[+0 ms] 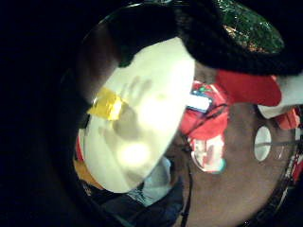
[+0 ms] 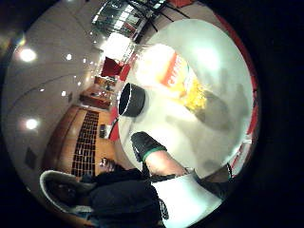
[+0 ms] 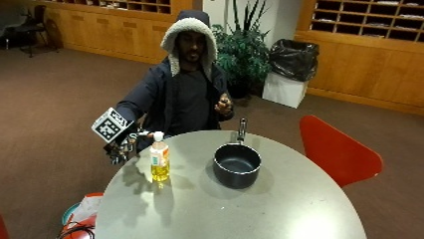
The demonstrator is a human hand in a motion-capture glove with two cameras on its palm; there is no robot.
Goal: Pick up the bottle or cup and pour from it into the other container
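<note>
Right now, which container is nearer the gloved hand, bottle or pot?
The bottle, with white cap and yellow liquid, stands right beside the gloved right hand at the table edge; the dark saucepan sits farther away.

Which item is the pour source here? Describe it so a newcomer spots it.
On the round grey table, near the edge by the gloved right hand, stands the bottle. It is upright, clear plastic with yellow liquid and a white cap, unlike the dark saucepan beside it.

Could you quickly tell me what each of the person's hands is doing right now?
Gloved right hand: beside the bottle, holding nothing; fingers cannot be told.
Bare left hand: raised, loosely curled, empty.
</note>
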